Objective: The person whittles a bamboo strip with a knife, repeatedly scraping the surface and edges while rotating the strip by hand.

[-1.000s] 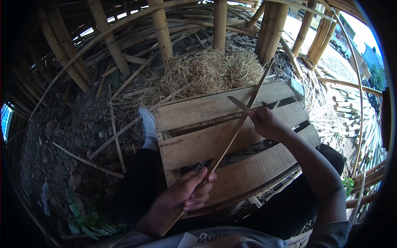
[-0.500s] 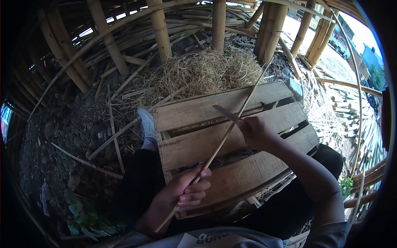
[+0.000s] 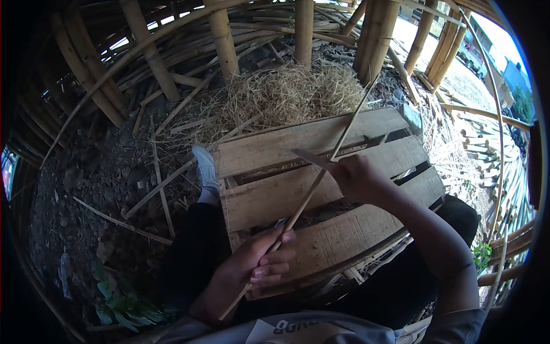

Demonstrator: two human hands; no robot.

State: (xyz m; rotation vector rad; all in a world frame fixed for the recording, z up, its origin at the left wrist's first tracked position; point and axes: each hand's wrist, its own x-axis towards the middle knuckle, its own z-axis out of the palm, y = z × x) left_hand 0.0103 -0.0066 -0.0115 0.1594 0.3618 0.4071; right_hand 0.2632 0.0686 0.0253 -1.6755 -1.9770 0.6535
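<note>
A long thin bamboo strip (image 3: 309, 196) runs diagonally over a wooden slatted table (image 3: 258, 198), its far tip past the table's back edge. My left hand (image 3: 260, 258) is closed around the strip near its lower end, at the table's near left corner. Farther up, my right hand (image 3: 358, 178) grips a knife, its handle hidden in my fingers. The knife's blade (image 3: 311, 157) points left and crosses the strip just beside my right fingers.
A heap of pale shavings (image 3: 292, 92) lies behind the table. Upright bamboo posts (image 3: 222, 43) stand beyond it. A white shoe (image 3: 204, 167) is at the table's left side, with loose strips (image 3: 160, 189) on the ground. Cut bamboo poles (image 3: 518, 178) lie at the right.
My right hand and the knife have shifted very slightly, staying at the strip. The view has moved a little. My left hand keeps its hold.
</note>
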